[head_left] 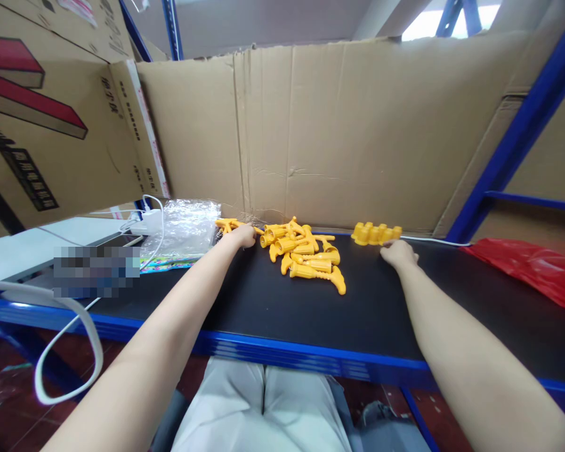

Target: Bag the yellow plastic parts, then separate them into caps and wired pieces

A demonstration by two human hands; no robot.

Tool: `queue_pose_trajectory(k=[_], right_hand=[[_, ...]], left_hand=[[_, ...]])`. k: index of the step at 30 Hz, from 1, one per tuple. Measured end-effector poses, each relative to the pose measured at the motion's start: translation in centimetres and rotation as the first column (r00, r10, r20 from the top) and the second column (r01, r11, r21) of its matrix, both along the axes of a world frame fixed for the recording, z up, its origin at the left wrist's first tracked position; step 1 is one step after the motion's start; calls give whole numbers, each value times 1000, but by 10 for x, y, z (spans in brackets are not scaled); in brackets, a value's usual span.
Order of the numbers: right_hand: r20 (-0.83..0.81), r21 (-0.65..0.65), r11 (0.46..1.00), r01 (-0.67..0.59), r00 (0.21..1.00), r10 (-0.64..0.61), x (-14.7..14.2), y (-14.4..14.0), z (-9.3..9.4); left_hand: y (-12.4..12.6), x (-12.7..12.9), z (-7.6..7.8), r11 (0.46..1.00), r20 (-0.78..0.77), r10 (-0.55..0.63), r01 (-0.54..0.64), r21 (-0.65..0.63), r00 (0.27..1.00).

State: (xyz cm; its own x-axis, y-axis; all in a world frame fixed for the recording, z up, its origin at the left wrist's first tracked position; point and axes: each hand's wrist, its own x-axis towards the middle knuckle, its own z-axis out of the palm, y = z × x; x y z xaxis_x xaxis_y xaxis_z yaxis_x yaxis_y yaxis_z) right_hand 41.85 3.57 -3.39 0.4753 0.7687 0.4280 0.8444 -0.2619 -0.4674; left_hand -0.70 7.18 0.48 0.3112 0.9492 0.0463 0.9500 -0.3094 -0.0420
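Note:
A pile of several yellow plastic toy parts (306, 254) lies on the black table top (282, 307) near the cardboard back wall. My left hand (241, 235) reaches to the pile's left edge, fingers curled on a small yellow piece (226, 223). My right hand (398, 252) rests knuckles-up on the table just in front of a yellow block of joined parts (375, 233), touching or nearly touching it. Whether its fingers hold anything is hidden.
A clear plastic bag (183, 229) and a white charger with cable (149, 220) lie at the left. A red plastic bag (532, 267) sits at the right. Cardboard sheets (339, 132) wall the back; blue shelf posts (513, 144) stand at the right.

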Motion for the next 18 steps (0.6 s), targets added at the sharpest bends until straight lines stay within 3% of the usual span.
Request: queue_pose_trajectory(k=[3,6,9,12,18], right_hand=[[72,-121,990,72,995,-64,-13,-6,11],[162,-116,993,25,987,-6,-29,-10,24],[321,-67,996,-61,944,79,-49,-13,35],[460,-4,983,-182,872,164,-71,-17,43],[511,10,908,-418,783,355,-118,-26,50]], left_hand=[[-4,1,4,999,2,23,-23,31,1000],[-9,7,11,994,-28,81,-78,72,996],[-13,13,19,992,28,72,-74,99,997],[-15,21,25,996,185,-15,-2,93,983],[-21,35,24,993,425,-81,109,-43,902]])
